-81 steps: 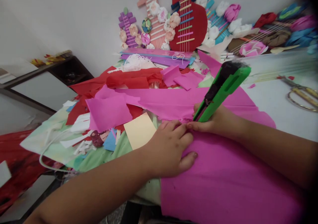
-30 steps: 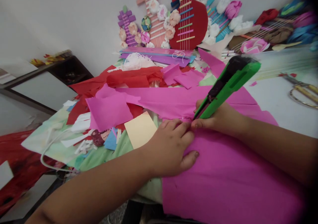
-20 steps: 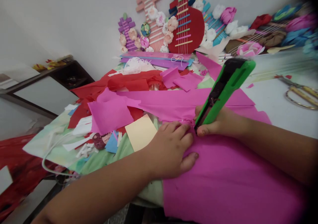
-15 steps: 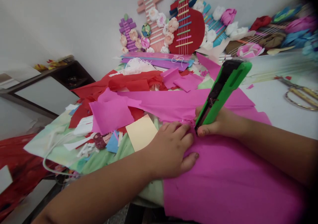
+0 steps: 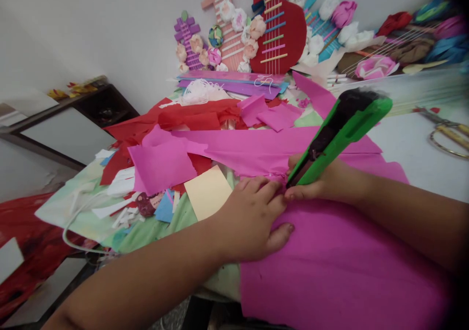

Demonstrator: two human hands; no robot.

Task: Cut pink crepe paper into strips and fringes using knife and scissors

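A large sheet of magenta paper [image 5: 330, 266] covers the front right of the table and hangs over its edge. My left hand [image 5: 256, 217] lies on the paper with its fingers spread and nothing held in them. Just right of it, my right hand [image 5: 315, 183] is closed around the lower end of a green and black box cutter [image 5: 337, 134], which leans up to the right. The cutter's tip meets the paper close to my left fingertips; the blade itself is too small to make out. Behind both hands runs a folded magenta strip [image 5: 249, 142].
Scissors [image 5: 447, 130] lie at the right. Magenta scraps [image 5: 163, 166], red paper [image 5: 190, 117], a cream square [image 5: 208, 191] and white string [image 5: 203, 92] litter the table. Flower-trimmed craft instruments, one red [image 5: 293, 37], stand against the wall. A white cable [image 5: 68, 232] hangs at the left edge.
The cutter's upper end has tipped further right, and my right hand has shifted slightly left and up. My left hand has stayed nearly in place on the paper.
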